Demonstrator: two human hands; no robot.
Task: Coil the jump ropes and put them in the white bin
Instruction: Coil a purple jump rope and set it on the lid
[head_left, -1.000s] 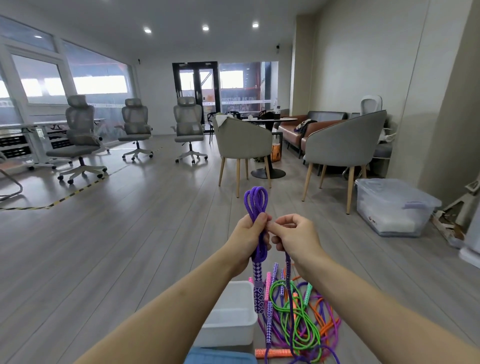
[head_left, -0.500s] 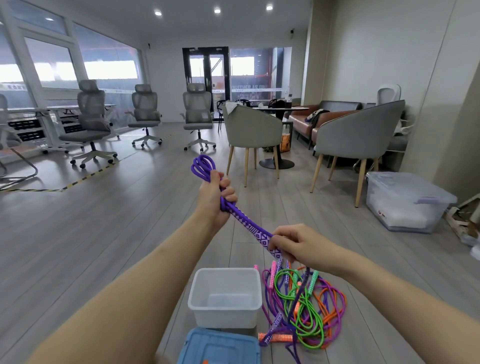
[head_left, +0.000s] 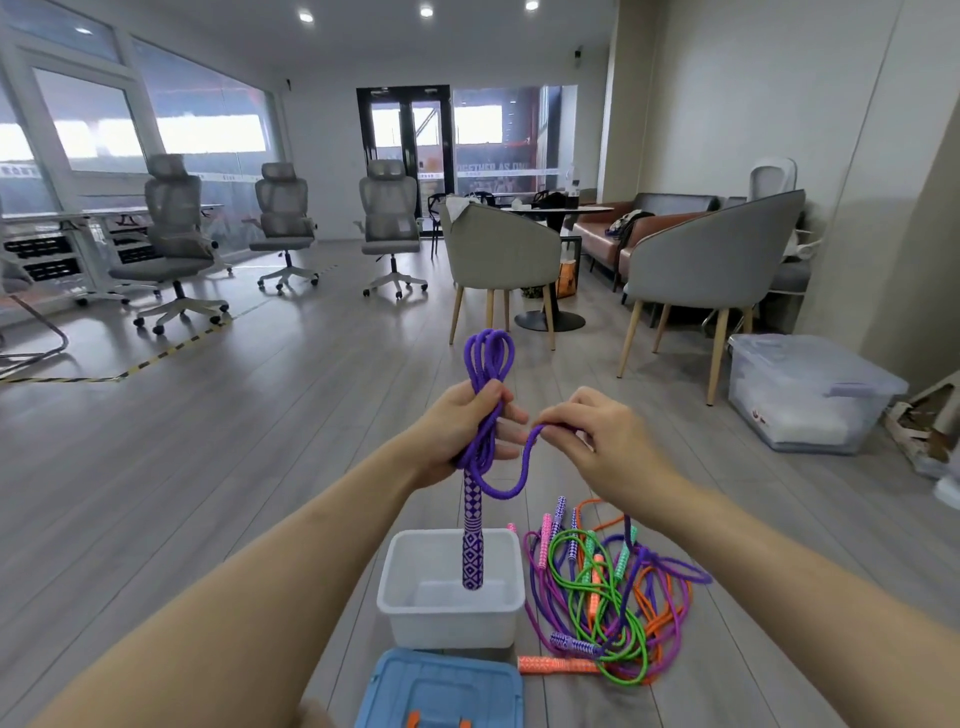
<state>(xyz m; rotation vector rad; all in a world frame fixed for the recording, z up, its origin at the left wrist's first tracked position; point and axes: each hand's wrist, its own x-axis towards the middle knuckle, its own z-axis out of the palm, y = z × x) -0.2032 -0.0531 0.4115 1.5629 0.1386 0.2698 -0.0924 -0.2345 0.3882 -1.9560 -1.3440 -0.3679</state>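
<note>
My left hand (head_left: 460, 431) grips a bundle of purple jump rope (head_left: 487, 358), its loops sticking up above the fist. The rope's purple-and-white patterned handle (head_left: 472, 540) hangs straight down over the white bin (head_left: 400, 582). My right hand (head_left: 597, 436) pinches a loose strand of the same rope, which sags in a loop between the two hands. A tangled pile of jump ropes (head_left: 608, 597) in green, orange, pink and purple lies on the floor right of the bin.
A blue lid (head_left: 441, 691) lies on the floor in front of the bin. A clear lidded storage box (head_left: 810, 400) stands at the right wall. Armchairs (head_left: 711, 270), a round table and several office chairs (head_left: 176, 244) stand further back on the wooden floor.
My left hand came back toward the middle and turned the bundle upright, so the handle now hangs over the bin. My right hand rose and holds a slack strand instead of the handle end.
</note>
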